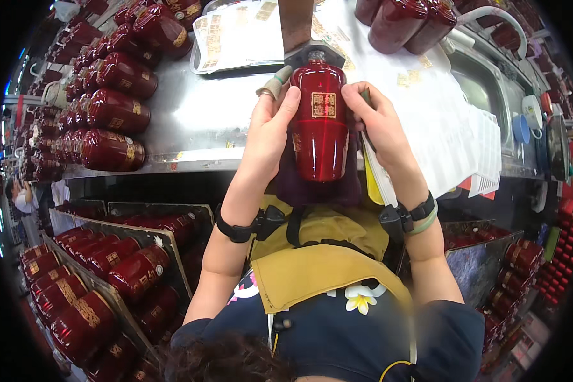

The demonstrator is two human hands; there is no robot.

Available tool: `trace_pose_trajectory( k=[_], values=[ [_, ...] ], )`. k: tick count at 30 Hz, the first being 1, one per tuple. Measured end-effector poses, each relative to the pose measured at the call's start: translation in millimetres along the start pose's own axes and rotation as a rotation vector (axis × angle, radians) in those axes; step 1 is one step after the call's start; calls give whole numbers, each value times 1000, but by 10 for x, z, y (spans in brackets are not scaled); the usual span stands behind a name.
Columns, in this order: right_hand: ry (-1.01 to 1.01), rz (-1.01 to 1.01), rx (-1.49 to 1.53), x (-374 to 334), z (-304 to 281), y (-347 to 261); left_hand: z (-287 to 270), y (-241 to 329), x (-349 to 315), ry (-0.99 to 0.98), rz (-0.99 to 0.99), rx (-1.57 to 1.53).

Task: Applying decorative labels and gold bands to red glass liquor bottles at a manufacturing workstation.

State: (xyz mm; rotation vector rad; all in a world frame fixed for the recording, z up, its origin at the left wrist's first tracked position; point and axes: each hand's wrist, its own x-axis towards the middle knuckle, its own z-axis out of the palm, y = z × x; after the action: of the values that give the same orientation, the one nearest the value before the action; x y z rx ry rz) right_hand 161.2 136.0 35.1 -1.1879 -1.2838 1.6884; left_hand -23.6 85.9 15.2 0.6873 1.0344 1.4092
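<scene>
A glossy dark-red glass bottle (319,145) with a gold square label lies in front of me, its clear neck pointing away. Under it is a dark purple cloth (318,191) at the bench's near edge. My left hand (269,124) rests along the bottle's left shoulder, thumb against the glass; a greyish-green cover sits on one finger. From the other side my right hand (381,121) grips the right shoulder between thumb and bent fingers, with a bit of green on a finger. Fingers behind the bottle are hidden.
Rows of red bottles (118,111) stand on the metal bench (191,121) at left. A tray (204,60) of gold label sheets lies behind, beside an upright metal post (297,25). White paper (420,114) covers the right side. Crates (191,248) of bottles flank me below.
</scene>
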Motion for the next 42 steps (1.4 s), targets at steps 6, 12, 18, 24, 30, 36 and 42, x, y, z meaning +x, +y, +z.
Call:
trace_pose_trajectory(
  k=[6, 12, 18, 24, 30, 36, 42],
  values=[
    [34, -42, -2, 3, 86, 10, 104, 115, -21, -41, 58, 48],
    [38, -74, -7, 75, 95, 90, 83, 96, 13, -9, 55, 52],
    [33, -71, 23, 72, 91, 81, 83, 82, 13, -21, 61, 34],
    [16, -5, 103, 27, 101, -50, 58, 97, 15, -22, 40, 12],
    [45, -28, 29, 78, 97, 57, 52, 80, 27, -19, 32, 30],
    [53, -14, 47, 79, 104, 36, 58, 85, 24, -17, 29, 39],
    [69, -58, 10, 74, 130, 38, 61, 80, 24, -25, 41, 31]
  ],
)
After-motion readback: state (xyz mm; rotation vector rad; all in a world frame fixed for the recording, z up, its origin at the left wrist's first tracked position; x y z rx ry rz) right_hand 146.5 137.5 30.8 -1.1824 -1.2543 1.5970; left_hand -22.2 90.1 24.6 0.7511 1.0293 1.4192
